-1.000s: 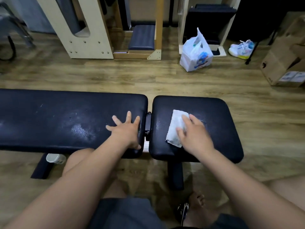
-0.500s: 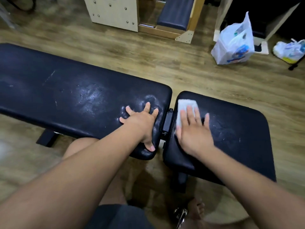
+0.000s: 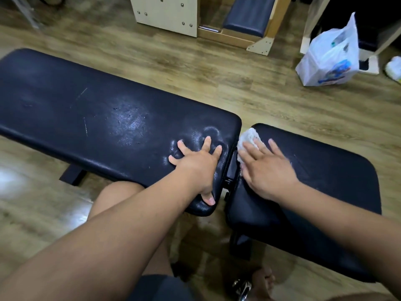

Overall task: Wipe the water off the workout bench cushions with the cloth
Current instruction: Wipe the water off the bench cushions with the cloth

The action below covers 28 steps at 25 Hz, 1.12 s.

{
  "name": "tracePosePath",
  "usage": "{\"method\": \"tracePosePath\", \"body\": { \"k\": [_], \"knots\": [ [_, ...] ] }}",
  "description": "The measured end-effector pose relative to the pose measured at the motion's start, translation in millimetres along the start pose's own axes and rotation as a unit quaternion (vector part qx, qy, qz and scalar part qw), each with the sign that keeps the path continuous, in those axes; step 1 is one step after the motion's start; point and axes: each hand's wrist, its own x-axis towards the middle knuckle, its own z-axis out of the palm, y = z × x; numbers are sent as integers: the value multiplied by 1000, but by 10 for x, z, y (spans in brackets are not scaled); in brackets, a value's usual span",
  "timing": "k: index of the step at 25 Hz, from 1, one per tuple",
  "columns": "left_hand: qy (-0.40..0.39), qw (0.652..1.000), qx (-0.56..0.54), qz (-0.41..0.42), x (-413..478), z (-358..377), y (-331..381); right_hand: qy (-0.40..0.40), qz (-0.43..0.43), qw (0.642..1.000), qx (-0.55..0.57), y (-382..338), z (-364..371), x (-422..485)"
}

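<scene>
My forearms reach forward over my knees. My left hand [image 3: 196, 164] lies flat on the right end of the long cushion [image 3: 65, 109], fingers spread, thumb hooked over its front edge. My right hand [image 3: 268, 168] presses straight fingers onto the white cloth [image 3: 248, 136], which is bunched at the seat cushion's [image 3: 329, 183] far left corner (right by the gap). Farther left a wet patch [image 3: 130, 124] glistens. Beyond, a plastic bag [image 3: 329, 59] stands on the wooden floor [image 3: 238, 79].
</scene>
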Motion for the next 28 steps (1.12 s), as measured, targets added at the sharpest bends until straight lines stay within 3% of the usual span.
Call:
{"method": "tracePosePath", "body": {
  "k": [4, 6, 10, 14, 18, 23, 28],
  "knots": [
    [-1, 1000, -7, 1, -5, -15, -8, -42, 29, 997, -51, 234, -59, 599],
    [-4, 1000, -10, 0, -7, -26, 0, -76, 74, 994, -18, 324, -73, 892],
    [0, 1000, 0, 0, 3, 2, 9, -8, 56, 998, 28, 274, -30, 834],
    [-1, 1000, 1, -2, 33, 1, 5, 14, -22, 1000, -16, 148, -9, 290],
    [-2, 1000, 3, 5, 26, -7, 12, -13, 35, 999, -29, 320, -13, 586],
    [-5, 1000, -3, 9, 2, -24, -16, -55, 139, 977, 151, 725, -56, 1161],
    [-2, 1000, -4, 7, 13, -20, -6, -45, 205, 945, 253, 1262, -90, 687]
  ]
}}
